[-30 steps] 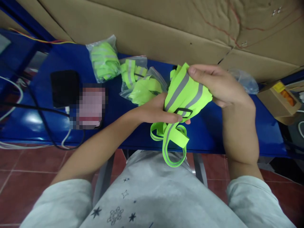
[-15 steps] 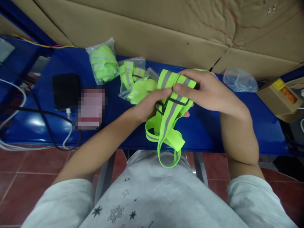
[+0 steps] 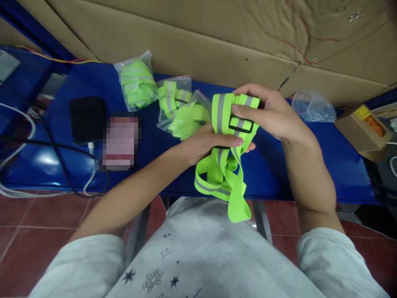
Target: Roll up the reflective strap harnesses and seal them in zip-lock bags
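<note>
A neon yellow-green reflective strap (image 3: 219, 111) with a grey stripe is held between both hands above the front of the blue table. My right hand (image 3: 263, 109) pinches its folded upper part, thumb on top beside a black rectangular buckle (image 3: 241, 123). Lower down, my left hand (image 3: 207, 142) is closed round the strap, its thumb across the front just below the buckle. Loose loops and one flat end hang below toward my lap. Some fingers of both hands are hidden behind the folds.
Clear bags of similar straps, a full one (image 3: 138, 85) and a more open one (image 3: 182, 109), lie on the blue table (image 3: 266, 178). To the left are a black box (image 3: 87, 119), a blurred phone-like object (image 3: 120, 140) and cables. An empty-looking bag (image 3: 313, 106) and cardboard box (image 3: 362, 130) are right.
The strap's folded part has turned so the buckle faces up more fully. My left thumb has moved right and down across the strap. The hanging loops have shifted, with the loose end lower.
</note>
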A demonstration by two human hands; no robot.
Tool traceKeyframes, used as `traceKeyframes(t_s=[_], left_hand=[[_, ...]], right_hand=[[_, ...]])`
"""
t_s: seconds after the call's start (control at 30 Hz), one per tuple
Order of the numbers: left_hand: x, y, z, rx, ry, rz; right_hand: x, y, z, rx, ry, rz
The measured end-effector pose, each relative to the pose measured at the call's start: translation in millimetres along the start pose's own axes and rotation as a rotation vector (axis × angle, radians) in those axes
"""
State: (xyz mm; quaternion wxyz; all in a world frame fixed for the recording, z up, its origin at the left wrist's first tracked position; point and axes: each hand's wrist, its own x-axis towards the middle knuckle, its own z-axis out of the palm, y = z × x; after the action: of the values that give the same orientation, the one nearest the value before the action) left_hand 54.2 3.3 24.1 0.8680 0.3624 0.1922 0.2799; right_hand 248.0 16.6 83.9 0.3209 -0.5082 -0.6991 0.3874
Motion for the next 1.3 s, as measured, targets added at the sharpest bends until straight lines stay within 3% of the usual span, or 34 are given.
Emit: traceKeyframes(t_s=[0.1,0.2,0.4,0.63,0.8,0.9,1.1,1.3], left_hand=[[1.7,-2.7,0.3,0.037,0.078,0.022],[4.9,-1.1,-5.3,0.167,0.068,0.027],[9.9,-1.1,-19.7,0.349,0.024,0.071],[8.7,-13.0,-19.3,0.39,0.024,0.129],[3.8,-1.2,-19.0,0.425,0.059,0.019],[0.7,5.9,-17.2,0.278,-0.02,-0.064],[-2.2,1.1,-7.5,0.05,-0.073,-0.066],[4.3,-7.0,-8.3,0.163,0.068,-0.095]], right_hand=[[1.8,-1.2,-5.8,-0.1,-0.155,-0.03],[2.2,-2.0,-6.1,-0.142,-0.307,-0.06],[3.7,3.6,9.0,-0.123,-0.2,-0.038],[-0.8,6.4,1.2,-0.171,-0.339,-0.068],[2.2,7.7,10.0,-0.218,-0.225,-0.109],[1.9,2.2,12.5,-0.179,-0.121,-0.076],[0.1,-3.8,5.5,-0.102,-0.047,-0.007],[-2.5,-5.9,-3.5,-0.117,0.085,-0.098]])
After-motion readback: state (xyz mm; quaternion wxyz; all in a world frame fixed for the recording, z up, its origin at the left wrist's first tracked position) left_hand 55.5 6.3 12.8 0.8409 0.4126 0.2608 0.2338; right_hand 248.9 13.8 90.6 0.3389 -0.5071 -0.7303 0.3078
